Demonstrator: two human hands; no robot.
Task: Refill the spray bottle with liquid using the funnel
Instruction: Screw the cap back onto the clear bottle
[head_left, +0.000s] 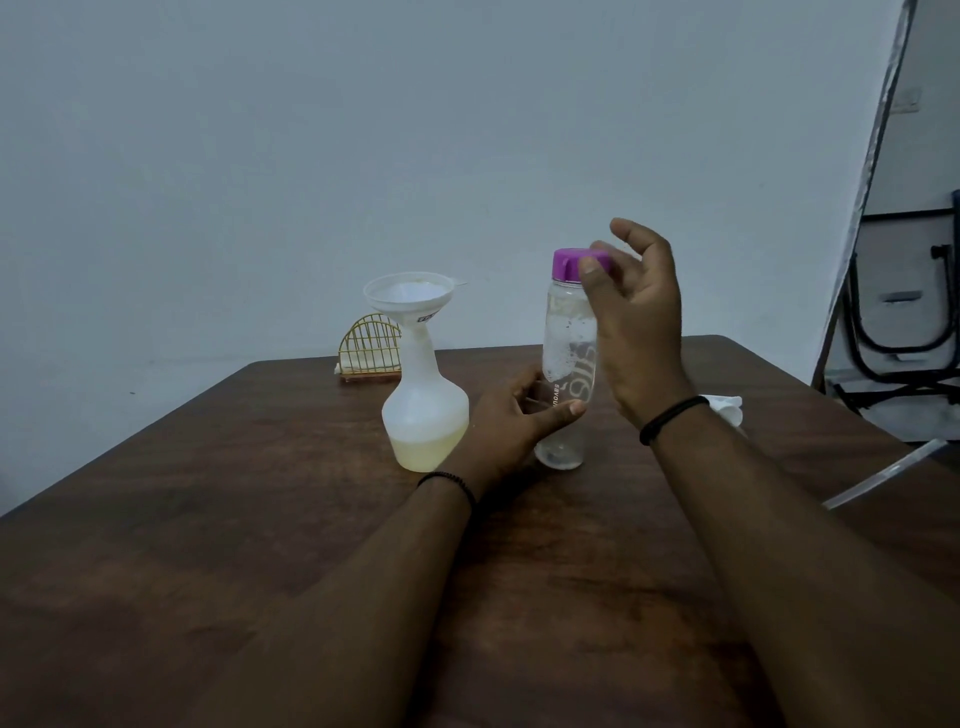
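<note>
A white spray bottle without its spray head stands on the brown table, with pale yellow liquid in its bottom part. A white funnel sits in its neck. Just right of it stands a clear plastic bottle that looks nearly empty, with a purple cap on top. My left hand grips the lower part of this clear bottle. My right hand is at the cap, thumb and a fingertip pinching its right side, the other fingers loosely spread.
A gold wire napkin holder stands at the table's far edge behind the spray bottle. A white tissue lies to the right, and a clear tube lies near the right edge. Folded chairs lean beyond a white board.
</note>
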